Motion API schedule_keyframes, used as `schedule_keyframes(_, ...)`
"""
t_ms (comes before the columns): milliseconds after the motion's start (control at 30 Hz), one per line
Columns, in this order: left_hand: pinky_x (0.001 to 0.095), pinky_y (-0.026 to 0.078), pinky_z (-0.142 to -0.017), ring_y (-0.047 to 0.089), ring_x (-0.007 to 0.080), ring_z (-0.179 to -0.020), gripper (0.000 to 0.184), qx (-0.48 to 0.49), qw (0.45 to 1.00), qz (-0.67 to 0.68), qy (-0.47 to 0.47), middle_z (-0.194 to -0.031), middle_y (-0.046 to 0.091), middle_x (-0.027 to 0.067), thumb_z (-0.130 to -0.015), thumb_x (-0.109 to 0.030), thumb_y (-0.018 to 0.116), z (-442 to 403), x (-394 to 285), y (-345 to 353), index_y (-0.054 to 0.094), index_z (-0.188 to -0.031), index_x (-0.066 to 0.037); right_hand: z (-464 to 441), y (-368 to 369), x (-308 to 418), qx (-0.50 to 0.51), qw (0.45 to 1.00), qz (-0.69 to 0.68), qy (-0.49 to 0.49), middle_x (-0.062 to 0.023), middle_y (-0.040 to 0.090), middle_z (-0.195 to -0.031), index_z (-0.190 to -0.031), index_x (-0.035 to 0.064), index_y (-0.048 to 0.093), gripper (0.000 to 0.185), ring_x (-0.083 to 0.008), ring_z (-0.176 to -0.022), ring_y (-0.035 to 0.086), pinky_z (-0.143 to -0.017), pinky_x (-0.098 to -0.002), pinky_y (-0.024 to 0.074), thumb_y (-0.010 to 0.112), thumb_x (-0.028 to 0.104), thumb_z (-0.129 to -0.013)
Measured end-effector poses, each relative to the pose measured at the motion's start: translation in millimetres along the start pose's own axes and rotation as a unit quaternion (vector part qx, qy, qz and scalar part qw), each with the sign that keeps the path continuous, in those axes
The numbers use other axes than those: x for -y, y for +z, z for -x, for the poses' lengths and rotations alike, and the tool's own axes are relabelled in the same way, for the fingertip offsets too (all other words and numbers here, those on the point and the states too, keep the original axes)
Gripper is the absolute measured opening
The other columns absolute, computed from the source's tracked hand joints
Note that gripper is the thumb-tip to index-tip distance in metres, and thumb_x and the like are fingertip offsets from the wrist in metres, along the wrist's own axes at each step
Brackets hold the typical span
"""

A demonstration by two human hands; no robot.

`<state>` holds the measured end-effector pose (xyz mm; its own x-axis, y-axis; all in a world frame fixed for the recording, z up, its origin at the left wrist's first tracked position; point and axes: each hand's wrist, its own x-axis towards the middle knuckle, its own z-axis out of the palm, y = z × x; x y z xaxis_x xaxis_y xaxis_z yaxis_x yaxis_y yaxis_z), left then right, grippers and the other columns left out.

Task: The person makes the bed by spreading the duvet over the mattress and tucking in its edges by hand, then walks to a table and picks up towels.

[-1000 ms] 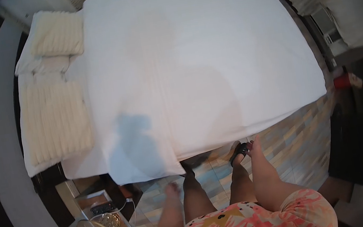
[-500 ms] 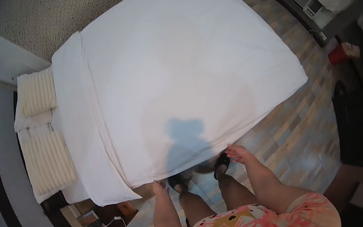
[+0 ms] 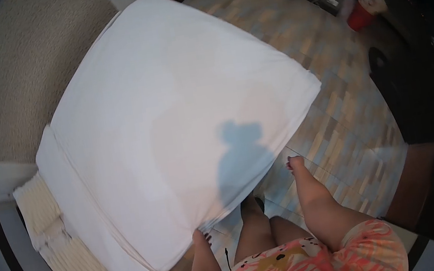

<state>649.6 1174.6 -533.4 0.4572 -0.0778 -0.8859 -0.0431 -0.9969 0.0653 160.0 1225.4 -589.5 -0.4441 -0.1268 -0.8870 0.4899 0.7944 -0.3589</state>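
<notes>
A white sheet [image 3: 166,98] covers the bed, with a folded-back band [image 3: 77,195] near the pillows. My left hand [image 3: 201,236] is at the sheet's near edge, its fingers apart; whether it touches the cloth is hard to tell. To the right, my right hand [image 3: 295,164] hangs over the floor, off the bed's side, with fingers curled in and nothing seen in them. My shadow falls across the sheet's near side.
Two cream ribbed pillows [image 3: 74,266] lie at the bed's head on the left. Patterned tile floor [image 3: 337,112] runs along the right. A red bin [image 3: 360,16] and dark furniture [image 3: 423,88] stand along the far right.
My view has turned and shifted toward the bed's foot. My right hand has come away from the sheet's edge. My left hand stays beside that edge, fingers now more spread.
</notes>
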Motion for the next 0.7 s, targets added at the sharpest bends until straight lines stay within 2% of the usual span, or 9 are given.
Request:
schedule_keyframes(133,0.052,0.034,-0.075,0.056,0.0303,-0.074,0.05,0.031,0.97,-0.223,-0.088,-0.088,0.057,0.0162,-0.08,-0.047,0.027,11.0,-29.4,4.6,0.041,-0.112,-0.012,-45.5,-73.8,55.5,-0.097,0.943,-0.319,-0.002,-0.013,0.055,-0.093,-0.098,0.0029,0.051,0.048,-0.0233,-0.08,0.051,-0.058,-0.0442,0.0395,0.048,0.047,-0.079)
schedule_keyframes(200,0.0519,0.035,-0.074,0.056,0.0298,-0.073,0.05,0.033,0.946,-0.307,-0.101,-0.088,0.058,0.0161,-0.079,-0.048,0.03,-8.5,-27.7,3.0,0.04,-0.113,-0.012,-53.6,-109.5,123.3,-0.065,0.951,-0.302,-0.033,-0.0098,0.05,-0.109,-0.111,0.0058,0.048,0.068,-0.0249,-0.101,0.042,-0.085,-0.0454,0.0296,0.031,0.063,-0.077)
schedule_keyframes(367,0.0472,0.037,-0.069,0.058,0.0246,-0.069,0.052,0.133,0.858,-0.497,-0.005,-0.086,0.06,0.0122,-0.077,-0.05,0.041,56.1,-52.8,80.3,0.046,-0.107,-0.008,-81.0,-151.2,242.0,-0.06,0.921,-0.381,-0.05,-0.0077,0.056,-0.096,-0.106,0.005,0.052,0.066,-0.0206,-0.085,0.052,-0.072,-0.034,0.0395,0.04,0.062,-0.074)
schedule_keyframes(400,0.0459,0.038,-0.069,0.058,0.023,-0.068,0.052,0.154,0.852,-0.501,0.012,-0.084,0.061,0.0107,-0.076,-0.05,0.043,73.0,-59.8,105.1,0.048,-0.103,-0.007,-101.5,-154.2,253.4,-0.055,0.922,-0.382,-0.046,-0.0077,0.056,-0.096,-0.106,0.005,0.052,0.066,-0.0206,-0.085,0.052,-0.072,-0.034,0.0395,0.04,0.062,-0.074)
schedule_keyframes(467,0.0393,0.04,-0.068,0.058,0.0211,-0.068,0.05,0.183,0.839,-0.509,0.057,-0.082,0.061,0.0098,-0.077,-0.048,0.043,113.4,-71.2,166.8,0.05,-0.101,-0.003,-145.8,-165.2,270.5,-0.192,0.97,-0.021,-0.145,-0.0067,0.057,-0.085,-0.095,0.0032,0.056,0.051,-0.0184,-0.072,0.053,-0.062,-0.0295,0.0413,0.048,0.051,-0.077)
schedule_keyframes(500,0.0372,0.04,-0.067,0.058,0.0207,-0.068,0.048,0.19,0.85,-0.482,0.095,-0.084,0.061,0.0106,-0.077,-0.044,0.046,131.9,-72.7,192.2,0.05,-0.102,-0.003,-143.1,-171.6,277.1,-0.188,0.971,-0.021,-0.144,-0.0067,0.057,-0.085,-0.095,0.0032,0.056,0.051,-0.0184,-0.072,0.053,-0.062,-0.0295,0.0413,0.048,0.051,-0.077)
schedule_keyframes(567,0.0352,0.041,-0.066,0.058,0.0202,-0.068,0.045,0.195,0.859,-0.457,0.123,-0.086,0.06,0.0113,-0.077,-0.04,0.048,160.0,-63.1,238.6,0.05,-0.103,-0.003,-121.0,-189.3,274.6,-0.121,0.943,-0.152,-0.271,-0.0058,0.055,-0.075,-0.082,0.0018,0.055,0.037,-0.0172,-0.066,0.053,-0.058,-0.0299,0.0411,0.053,0.038,-0.078)
schedule_keyframes(633,0.0393,0.038,-0.069,0.056,0.022,-0.081,0.049,0.178,0.89,-0.393,0.145,-0.088,0.059,0.01,-0.073,-0.046,0.052,170.3,-57.4,281.0,0.05,-0.104,-0.008,-118.7,-200.2,243.5,-0.108,0.92,-0.332,-0.177,-0.0043,0.051,-0.066,-0.073,0.0033,0.052,0.028,-0.0161,-0.056,0.049,-0.052,-0.0275,0.0383,0.051,0.031,-0.08)
schedule_keyframes(700,0.0362,0.039,-0.067,0.056,0.0201,-0.08,0.048,0.193,0.878,-0.386,0.207,-0.086,0.058,0.0089,-0.073,-0.043,0.053,149.1,-37.2,315.0,0.05,-0.104,-0.005,-220.4,-220.3,146.4,-0.176,0.79,-0.587,0.006,-0.0038,0.05,-0.064,-0.087,0.0072,0.056,0.027,-0.0167,-0.054,0.047,-0.056,-0.0307,0.0364,0.045,0.032,-0.083)
